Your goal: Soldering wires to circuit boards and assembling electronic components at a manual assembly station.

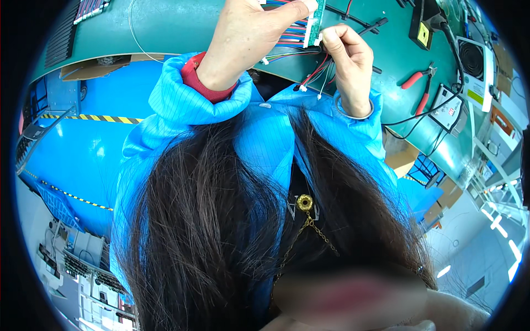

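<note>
At the top middle, my left hand (243,44) is closed on a narrow green circuit board (315,25); its thumb lies over the board's upper end. Bundled coloured wires (292,34) run from the board's white sockets back beneath that hand. My right hand (351,62) pinches a small white connector (318,39) with thumb and forefinger, against the board's right edge. Whether the connector is seated in the board, I cannot tell. Below the hands hang loose red, black and white wires (319,71) with small white plugs on their ends.
Red-handled cutters (422,85) lie on the green bench (389,66) at the right. Beyond them are a soldering stand with yellow sponge (424,34), a small control box (446,107) and a fan unit (473,69). Black cables cross there. A dark ribbed tray (61,41) sits far left.
</note>
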A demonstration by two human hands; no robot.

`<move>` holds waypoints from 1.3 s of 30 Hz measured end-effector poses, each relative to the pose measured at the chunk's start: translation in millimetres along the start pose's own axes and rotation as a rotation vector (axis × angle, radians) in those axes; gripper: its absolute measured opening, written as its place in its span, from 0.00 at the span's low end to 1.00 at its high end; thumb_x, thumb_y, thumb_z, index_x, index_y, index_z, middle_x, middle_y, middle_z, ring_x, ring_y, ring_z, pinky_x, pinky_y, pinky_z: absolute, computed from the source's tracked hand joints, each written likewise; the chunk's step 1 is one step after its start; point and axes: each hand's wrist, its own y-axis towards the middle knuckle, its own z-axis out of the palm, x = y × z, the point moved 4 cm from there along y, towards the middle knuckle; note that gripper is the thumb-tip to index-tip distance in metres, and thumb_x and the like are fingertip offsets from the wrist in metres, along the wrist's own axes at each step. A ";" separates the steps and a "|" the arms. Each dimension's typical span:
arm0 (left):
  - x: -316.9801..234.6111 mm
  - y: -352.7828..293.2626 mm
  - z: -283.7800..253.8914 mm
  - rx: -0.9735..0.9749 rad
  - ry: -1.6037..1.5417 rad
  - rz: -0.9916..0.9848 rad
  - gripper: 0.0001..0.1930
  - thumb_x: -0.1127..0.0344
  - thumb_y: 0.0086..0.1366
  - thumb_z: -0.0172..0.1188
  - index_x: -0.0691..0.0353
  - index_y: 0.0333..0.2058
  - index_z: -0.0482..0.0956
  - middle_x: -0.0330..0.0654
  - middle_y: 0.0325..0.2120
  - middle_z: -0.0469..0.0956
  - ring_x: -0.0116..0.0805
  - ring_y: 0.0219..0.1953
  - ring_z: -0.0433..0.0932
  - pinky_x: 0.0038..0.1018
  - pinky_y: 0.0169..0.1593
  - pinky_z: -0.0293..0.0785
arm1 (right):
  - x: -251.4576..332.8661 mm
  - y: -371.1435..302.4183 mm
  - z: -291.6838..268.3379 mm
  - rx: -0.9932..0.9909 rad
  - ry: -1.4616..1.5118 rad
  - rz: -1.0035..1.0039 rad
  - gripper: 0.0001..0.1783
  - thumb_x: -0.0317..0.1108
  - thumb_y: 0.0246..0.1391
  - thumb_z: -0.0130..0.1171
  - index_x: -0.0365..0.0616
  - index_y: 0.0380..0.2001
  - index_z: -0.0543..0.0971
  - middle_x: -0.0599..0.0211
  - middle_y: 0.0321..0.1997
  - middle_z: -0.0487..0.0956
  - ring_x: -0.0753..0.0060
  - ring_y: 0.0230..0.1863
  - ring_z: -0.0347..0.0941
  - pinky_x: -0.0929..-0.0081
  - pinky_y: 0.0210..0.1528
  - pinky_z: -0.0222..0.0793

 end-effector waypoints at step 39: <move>6.0 2.3 1.0 -0.007 0.034 -0.036 0.13 0.78 0.56 0.64 0.68 0.41 0.76 0.38 0.33 0.79 0.24 0.34 0.77 0.22 0.39 0.76 | -5.3 -3.4 -2.6 -0.093 0.001 -0.025 0.12 0.34 0.63 0.55 0.35 0.35 0.79 0.76 0.30 0.76 0.86 0.34 0.69 0.86 0.38 0.64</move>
